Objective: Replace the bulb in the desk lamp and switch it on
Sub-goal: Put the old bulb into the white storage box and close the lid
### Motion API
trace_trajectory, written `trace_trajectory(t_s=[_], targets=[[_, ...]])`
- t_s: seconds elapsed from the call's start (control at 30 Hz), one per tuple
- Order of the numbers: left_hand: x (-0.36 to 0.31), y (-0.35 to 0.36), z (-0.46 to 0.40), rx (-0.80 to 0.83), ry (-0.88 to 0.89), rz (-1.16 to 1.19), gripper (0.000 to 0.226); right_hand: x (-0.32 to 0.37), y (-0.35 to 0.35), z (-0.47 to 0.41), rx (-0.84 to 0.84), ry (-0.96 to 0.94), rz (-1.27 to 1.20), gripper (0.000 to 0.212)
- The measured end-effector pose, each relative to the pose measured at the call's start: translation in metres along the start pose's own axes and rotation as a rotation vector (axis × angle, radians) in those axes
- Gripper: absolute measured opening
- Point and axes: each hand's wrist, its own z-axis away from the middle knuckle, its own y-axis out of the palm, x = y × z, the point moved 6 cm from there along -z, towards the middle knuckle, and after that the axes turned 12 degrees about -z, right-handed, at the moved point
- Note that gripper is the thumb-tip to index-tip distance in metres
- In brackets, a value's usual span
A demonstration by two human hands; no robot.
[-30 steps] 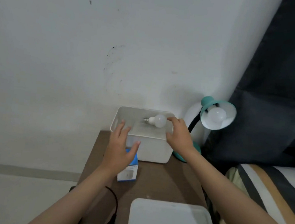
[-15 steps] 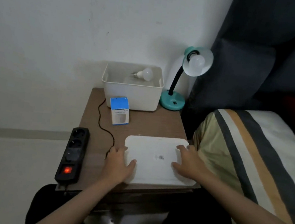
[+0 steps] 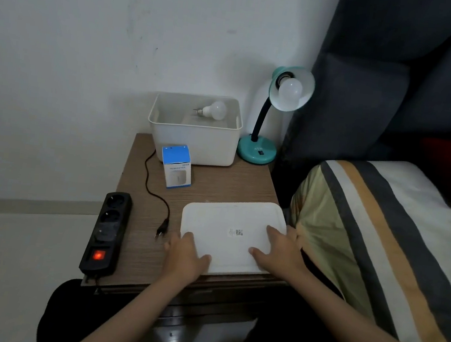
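Note:
A teal desk lamp (image 3: 257,152) stands at the table's back right, unlit, with a white bulb (image 3: 290,90) in its shade. A second white bulb (image 3: 215,110) lies inside the white bin (image 3: 194,142) beside the lamp. The lamp's black plug (image 3: 162,229) lies loose on the wooden table (image 3: 217,181), next to a black power strip (image 3: 108,230) whose red switch glows. My left hand (image 3: 185,256) and my right hand (image 3: 280,250) grip the left and right edges of the white bin lid (image 3: 229,227), which lies flat at the table's front.
A small blue and white box (image 3: 176,166) stands in front of the bin. A striped bed (image 3: 392,246) lies close on the right, and a dark curtain (image 3: 398,78) hangs behind the lamp. The white wall is right behind the table.
Both hands left the bin and bulb and came down onto the lid at the front. The view dropped and pulled back, showing the power strip and plug.

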Motion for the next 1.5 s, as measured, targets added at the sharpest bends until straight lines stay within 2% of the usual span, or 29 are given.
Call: trace_trajectory(t_s=[0.23,0.5,0.63,0.77,0.97,1.0,1.03,1.1,1.13,1.37,1.43,1.5], targets=[[-0.012,-0.082,-0.005,-0.300,0.052,0.223,0.053,0.064,-0.060,-0.008,-0.219,-0.195,-0.021,0.076],[-0.015,-0.191,-0.101,-0.442,0.073,0.232,0.054,0.185,-0.107,-0.099,-0.256,-0.318,-0.044,0.055],[-0.009,-0.220,-0.161,-0.406,0.042,0.245,0.066,0.222,-0.106,-0.160,-0.195,-0.289,-0.055,0.055],[-0.003,-0.233,-0.206,-0.372,0.001,0.295,0.066,0.245,-0.099,-0.200,-0.140,-0.234,-0.076,0.051],[-0.008,-0.230,-0.246,-0.305,0.013,0.304,0.044,0.247,-0.091,-0.231,-0.147,-0.149,-0.095,0.052],[-0.007,-0.228,-0.252,-0.295,0.001,0.301,0.031,0.246,-0.089,-0.234,-0.146,-0.134,-0.101,0.052],[-0.006,-0.227,-0.255,-0.303,0.002,0.295,0.028,0.244,-0.087,-0.236,-0.144,-0.121,-0.100,0.051],[-0.005,-0.222,-0.264,-0.293,0.009,0.286,0.054,0.242,-0.082,-0.238,-0.139,-0.116,-0.093,0.050],[-0.003,-0.219,-0.267,-0.297,0.013,0.282,0.057,0.241,-0.079,-0.239,-0.140,-0.121,-0.092,0.051],[-0.002,-0.220,-0.277,-0.292,0.031,0.168,0.057,0.246,-0.075,-0.243,-0.157,-0.133,-0.058,0.057],[-0.003,-0.220,-0.279,-0.275,0.030,0.129,0.054,0.244,-0.073,-0.244,-0.168,-0.148,-0.032,0.057],[-0.005,-0.218,-0.281,-0.231,0.058,0.043,0.036,0.242,-0.070,-0.243,-0.213,-0.181,0.009,0.059]])
